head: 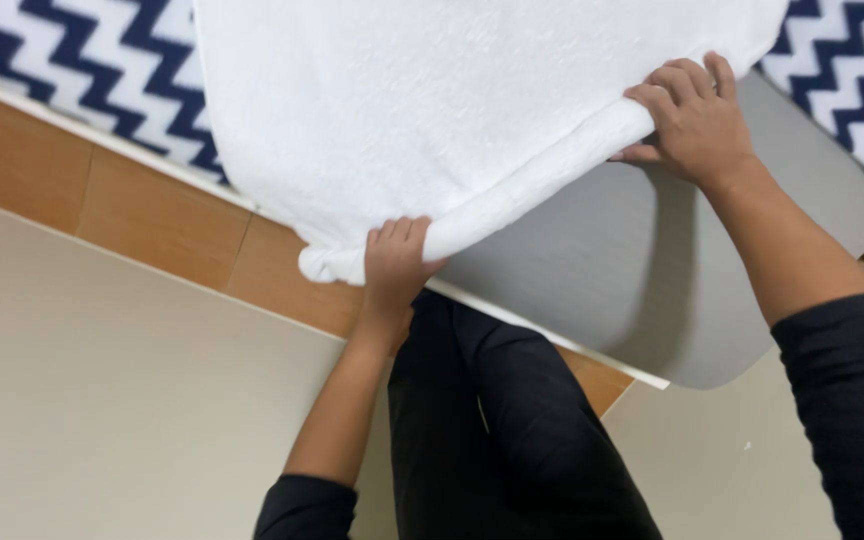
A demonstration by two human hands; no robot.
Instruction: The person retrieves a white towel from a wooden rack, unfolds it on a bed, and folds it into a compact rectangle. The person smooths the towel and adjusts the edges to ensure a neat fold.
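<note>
Both hands grasp the towel's rolled hem: left hand, right hand.
The white towel overhangs the grey mat's near edge; its hem runs diagonally, rising rightward, with open floor below.

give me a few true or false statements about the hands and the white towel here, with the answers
1. Both hands grip the rolled edge of the white towel. True: the left hand and the right hand both hold it.
2. The towel is dark blue. False: it is white; the zigzag cloth beneath is navy and white.
3. A grey mat lies under the towel. True.
4. The left hand rests flat on the floor. False: it is closed on the towel's edge.
5. The sleeves are dark. True.
</note>
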